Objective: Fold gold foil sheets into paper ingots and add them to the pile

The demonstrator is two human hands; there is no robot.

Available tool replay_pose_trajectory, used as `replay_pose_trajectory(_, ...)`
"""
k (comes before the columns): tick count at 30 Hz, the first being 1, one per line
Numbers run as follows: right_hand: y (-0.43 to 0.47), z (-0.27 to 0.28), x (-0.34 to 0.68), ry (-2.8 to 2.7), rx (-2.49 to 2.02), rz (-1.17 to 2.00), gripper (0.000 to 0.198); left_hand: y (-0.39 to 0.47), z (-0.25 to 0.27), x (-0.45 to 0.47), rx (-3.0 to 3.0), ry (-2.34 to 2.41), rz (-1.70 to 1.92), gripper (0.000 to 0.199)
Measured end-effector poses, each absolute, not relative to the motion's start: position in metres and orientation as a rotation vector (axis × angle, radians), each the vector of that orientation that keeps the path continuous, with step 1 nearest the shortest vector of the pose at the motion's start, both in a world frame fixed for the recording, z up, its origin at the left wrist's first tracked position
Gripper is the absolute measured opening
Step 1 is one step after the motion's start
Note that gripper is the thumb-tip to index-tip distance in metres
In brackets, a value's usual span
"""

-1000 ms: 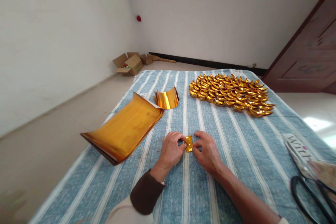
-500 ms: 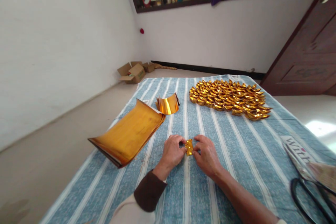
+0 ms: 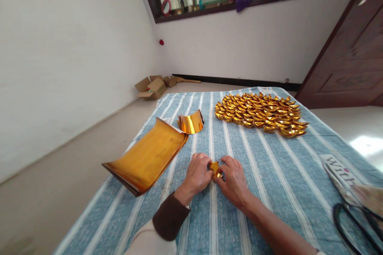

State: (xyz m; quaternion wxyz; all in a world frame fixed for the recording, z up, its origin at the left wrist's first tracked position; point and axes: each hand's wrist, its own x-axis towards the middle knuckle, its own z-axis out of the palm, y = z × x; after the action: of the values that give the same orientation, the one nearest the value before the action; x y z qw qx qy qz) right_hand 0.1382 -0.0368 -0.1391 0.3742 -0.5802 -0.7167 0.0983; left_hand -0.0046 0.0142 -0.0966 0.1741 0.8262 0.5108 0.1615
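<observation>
Your left hand [image 3: 196,174] and right hand [image 3: 235,178] both have fingers [image 3: 206,159] pinched on that little gold foil piece [image 3: 214,166], bigger gold sheets [image 3: 146,156] off to your left.

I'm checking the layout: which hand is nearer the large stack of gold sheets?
Left. The left hand is right of the stack, apart from it; the right hand is farther right.

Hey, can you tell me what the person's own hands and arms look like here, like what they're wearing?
The left hand is ungloved, below a wide dark brown fabric cuff that ends a pale cream sleeve. The right hand is also ungloved, its forearm bare down to a pale fabric edge at the picture's bottom.
</observation>
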Motion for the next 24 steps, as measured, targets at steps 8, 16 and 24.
replay_pose_trajectory(8,-0.035,-0.148,0.14,-1.668,-1.37,0.39,0.014,0.006,-0.092,-0.01,1.657,1.242,0.643,0.02)
replay_pose_trajectory(16,-0.033,-0.143,0.142,-1.598,-1.255,0.484,0.004,-0.007,-0.091,-0.011,1.382,1.143,0.827,0.019)
replay_pose_trajectory(24,-0.033,-0.138,0.147,-1.55,-1.252,0.639,0.013,-0.013,-0.094,-0.005,1.129,1.144,0.86,0.019)
